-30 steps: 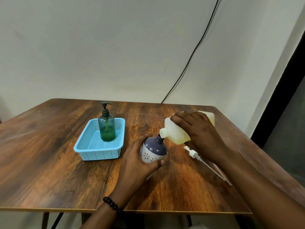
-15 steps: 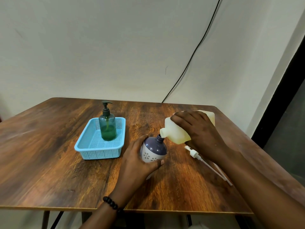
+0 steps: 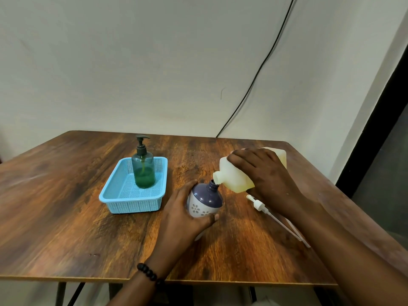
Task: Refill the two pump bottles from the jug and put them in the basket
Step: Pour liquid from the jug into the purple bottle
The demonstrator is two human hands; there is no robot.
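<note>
Right hand (image 3: 265,175) tips jug (image 3: 235,178) over, seemingly touching, purple bottle (image 3: 205,200).

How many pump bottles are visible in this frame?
2. The green pump bottle stands upright in the blue basket; the purple-and-white bottle, its pump removed, is held by the left hand on the table.

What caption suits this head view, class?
Right hand tips the jug into the purple bottle held by the left hand.

Pale yellow jug (image 3: 237,180) — purple-and-white flowered bottle (image 3: 204,200), green bottle (image 3: 143,171) — light blue basket (image 3: 123,202), brown table (image 3: 66,206).
</note>
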